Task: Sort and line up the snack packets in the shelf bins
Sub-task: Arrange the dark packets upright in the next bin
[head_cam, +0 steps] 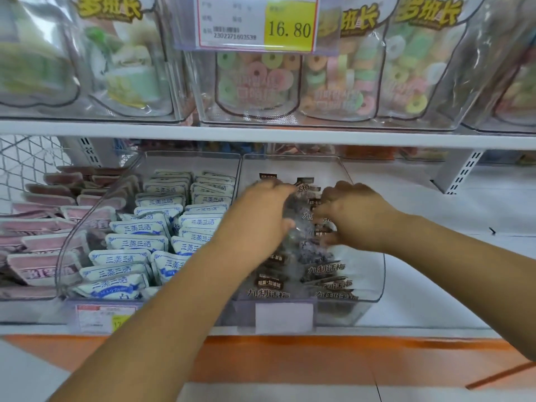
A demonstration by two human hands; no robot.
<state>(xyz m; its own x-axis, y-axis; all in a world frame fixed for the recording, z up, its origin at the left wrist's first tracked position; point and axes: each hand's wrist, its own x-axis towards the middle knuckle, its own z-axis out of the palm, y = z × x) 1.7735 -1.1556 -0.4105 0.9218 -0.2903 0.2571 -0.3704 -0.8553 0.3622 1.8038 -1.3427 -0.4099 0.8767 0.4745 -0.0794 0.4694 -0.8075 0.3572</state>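
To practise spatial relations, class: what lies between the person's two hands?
A bunch of dark plum packets, held by the left hand and right hand inside the clear bin, in the head view.

Hands: two, left hand (261, 216) and right hand (356, 219).

Clear bins: two, one left of the left hand (87, 227), one under both hands (374, 274).

Blue-and-white packets (136, 242), left of the left hand: two columns, roughly twenty showing.

Dark plum packets (327, 269), under the hands: count cannot be told.

Pink packets (43, 268), far left: about a dozen.

Price tags: three, one above the hands (258, 23), two below (104, 316) (284, 317).

Ring-candy bags (258, 79), above the hands: three.
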